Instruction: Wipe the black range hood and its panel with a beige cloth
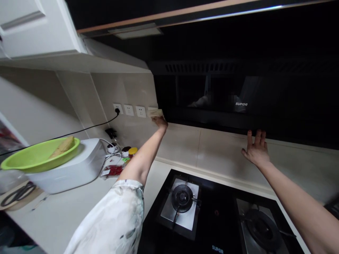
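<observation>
A: What lies nearest you?
B: Your loose, pale patterned sleeve (116,215), and below your arms a black two-burner SUPOR gas cooktop (210,195) set in a pale countertop (74,211). Along the counter to the left, a lime-green basin (23,160) sits on a white rounded box (76,171).

A: And your hands?
B: Your left hand (161,122) reaches forward, fingers closed on a cream cloth (156,113). The cloth is against the tiled wall (185,139), at the right end of a row of white wall sockets (129,110) and just beside the lower left corner of the black SUPOR range hood (225,88). Your right hand (256,150) has its fingers apart, fingertips at the hood's bottom edge.

A: What is above?
B: The hood stretches overhead, with a white wall cabinet (42,30) to its left.
</observation>
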### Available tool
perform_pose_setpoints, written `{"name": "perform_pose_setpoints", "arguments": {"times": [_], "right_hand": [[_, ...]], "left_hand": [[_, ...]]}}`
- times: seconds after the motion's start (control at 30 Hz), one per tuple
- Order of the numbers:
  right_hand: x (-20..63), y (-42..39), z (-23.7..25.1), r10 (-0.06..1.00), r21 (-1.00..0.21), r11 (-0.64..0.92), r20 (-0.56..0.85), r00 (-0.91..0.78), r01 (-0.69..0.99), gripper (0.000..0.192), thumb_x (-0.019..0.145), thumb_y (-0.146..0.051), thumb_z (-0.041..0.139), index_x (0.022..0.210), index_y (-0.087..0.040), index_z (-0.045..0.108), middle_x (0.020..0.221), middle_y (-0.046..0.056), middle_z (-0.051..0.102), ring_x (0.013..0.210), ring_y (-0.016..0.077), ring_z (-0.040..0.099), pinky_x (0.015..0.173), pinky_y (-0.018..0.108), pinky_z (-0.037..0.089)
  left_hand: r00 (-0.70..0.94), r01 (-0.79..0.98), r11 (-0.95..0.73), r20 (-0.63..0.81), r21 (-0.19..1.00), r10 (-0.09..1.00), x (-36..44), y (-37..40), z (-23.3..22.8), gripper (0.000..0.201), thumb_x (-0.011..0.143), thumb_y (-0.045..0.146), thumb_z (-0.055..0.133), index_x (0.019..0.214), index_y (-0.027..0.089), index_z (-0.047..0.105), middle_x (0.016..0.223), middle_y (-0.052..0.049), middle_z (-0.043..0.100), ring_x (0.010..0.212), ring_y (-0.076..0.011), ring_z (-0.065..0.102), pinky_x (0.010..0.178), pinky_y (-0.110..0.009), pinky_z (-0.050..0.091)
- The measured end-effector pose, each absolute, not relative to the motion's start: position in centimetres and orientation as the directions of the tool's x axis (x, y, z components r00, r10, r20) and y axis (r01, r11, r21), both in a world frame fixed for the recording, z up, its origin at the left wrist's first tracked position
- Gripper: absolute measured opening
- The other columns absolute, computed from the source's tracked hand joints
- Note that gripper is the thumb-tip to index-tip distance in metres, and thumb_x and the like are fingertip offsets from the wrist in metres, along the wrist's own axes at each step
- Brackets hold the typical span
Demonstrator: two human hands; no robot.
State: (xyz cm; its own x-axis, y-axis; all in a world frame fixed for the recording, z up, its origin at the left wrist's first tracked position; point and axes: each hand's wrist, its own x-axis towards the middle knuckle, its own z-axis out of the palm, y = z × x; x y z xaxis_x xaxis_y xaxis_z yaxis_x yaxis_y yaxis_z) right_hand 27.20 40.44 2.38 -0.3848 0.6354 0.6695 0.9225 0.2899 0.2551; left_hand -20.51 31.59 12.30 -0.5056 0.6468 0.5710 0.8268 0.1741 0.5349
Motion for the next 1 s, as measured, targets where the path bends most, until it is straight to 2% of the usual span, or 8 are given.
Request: {"name": "perform_pose_setpoints", "arguments": {"times": [0.1,0.2,0.37,0.5,0.6,0.73,0.87,1.0], "right_hand": [[27.1,40.5,2.3,0.636,0.251,0.284,0.673,-0.378,0.925,0.119,0.088,-0.048,0.073,0.173,-0.002,0.004,0.173,0.039,-0.001,0.159,0.059,0.016,0.11,0.063,0.047],[27.1,40.7,2.2,0.633,0.253,0.29,0.672,-0.384,0.923,0.12,0.087,-0.048,0.074,0.173,-0.003,0.003,0.173,0.038,0.0,0.159,0.059,0.016,0.109,0.062,0.047],[27.2,40.7,2.2,0.626,0.261,0.285,0.678,-0.385,0.922,0.121,0.088,-0.047,0.071,0.173,-0.006,-0.004,0.174,0.038,-0.002,0.159,0.0587,0.017,0.109,0.063,0.047],[27.4,40.7,2.2,0.624,0.276,0.285,0.673,-0.396,0.918,0.122,0.087,-0.046,0.073,0.173,-0.005,-0.003,0.173,0.039,-0.001,0.159,0.059,0.017,0.11,0.062,0.047],[27.7,40.7,2.2,0.628,0.276,0.293,0.666,-0.402,0.915,0.119,0.089,-0.044,0.072,0.173,-0.006,-0.004,0.173,0.038,0.001,0.16,0.0576,0.017,0.111,0.062,0.046],[28.0,40.5,2.4,0.662,0.279,0.296,0.629,-0.407,0.913,0.117,0.09,-0.043,0.07,0.174,-0.007,-0.003,0.174,0.037,-0.001,0.161,0.056,0.015,0.114,0.063,0.044],[27.8,40.0,2.7,0.675,0.278,0.287,0.62,-0.399,0.917,0.114,0.09,-0.042,0.071,0.174,-0.006,0.002,0.174,0.037,-0.001,0.162,0.0546,0.012,0.116,0.062,0.043],[27.3,39.7,2.9,0.699,0.269,0.281,0.6,-0.389,0.921,0.111,0.091,-0.041,0.072,0.174,-0.005,0.006,0.174,0.038,0.001,0.163,0.0538,0.011,0.117,0.061,0.043]], "left_hand": [[-0.622,0.768,0.268,0.582,0.581,0.524,-19.4,32.1,10.3,0.049,0.104,0.031,0.067,0.148,0.012,0.056,0.156,-0.022,0.051,0.14,-0.0365,0.055,0.116,-0.062,0.049],[-0.596,0.791,0.245,0.613,0.561,0.519,-16.1,33.4,7.1,0.052,0.104,0.011,0.051,0.155,0.003,0.047,0.172,-0.031,0.027,0.164,-0.0426,0.021,0.13,-0.065,0.027],[-0.05,0.991,-0.056,0.711,0.124,0.702,-8.0,36.0,4.5,0.055,0.105,0.012,0.041,0.16,0.004,0.043,0.176,-0.027,0.021,0.167,-0.0381,0.004,0.136,-0.063,0.009],[0.316,0.948,-0.249,0.658,-0.196,0.684,-2.6,37.0,5.1,0.055,0.107,0.018,0.042,0.161,0.009,0.045,0.178,-0.022,0.02,0.167,-0.036,0.006,0.138,-0.058,0.01],[0.413,0.911,-0.294,0.632,-0.29,0.657,-2.0,37.1,5.7,0.057,0.107,0.017,0.042,0.163,0.012,0.044,0.178,-0.02,0.02,0.167,-0.0351,0.01,0.138,-0.056,0.015],[0.437,0.898,-0.366,0.604,-0.246,0.667,-6.2,36.5,5.8,0.056,0.106,0.012,0.037,0.161,0.016,0.047,0.174,-0.017,0.034,0.167,-0.03,0.013,0.138,-0.053,0.016],[0.203,0.973,-0.228,0.605,-0.036,0.77,-13.3,34.6,5.7,0.051,0.103,0.012,0.038,0.151,0.015,0.057,0.173,-0.017,0.037,0.168,-0.0272,0.011,0.138,-0.052,0.012],[0.015,0.995,-0.072,0.615,0.068,0.789,-20.3,31.3,5.7,0.051,0.101,0.012,0.039,0.15,0.005,0.053,0.172,-0.025,0.032,0.168,-0.0346,0.005,0.136,-0.057,0.009]]}}
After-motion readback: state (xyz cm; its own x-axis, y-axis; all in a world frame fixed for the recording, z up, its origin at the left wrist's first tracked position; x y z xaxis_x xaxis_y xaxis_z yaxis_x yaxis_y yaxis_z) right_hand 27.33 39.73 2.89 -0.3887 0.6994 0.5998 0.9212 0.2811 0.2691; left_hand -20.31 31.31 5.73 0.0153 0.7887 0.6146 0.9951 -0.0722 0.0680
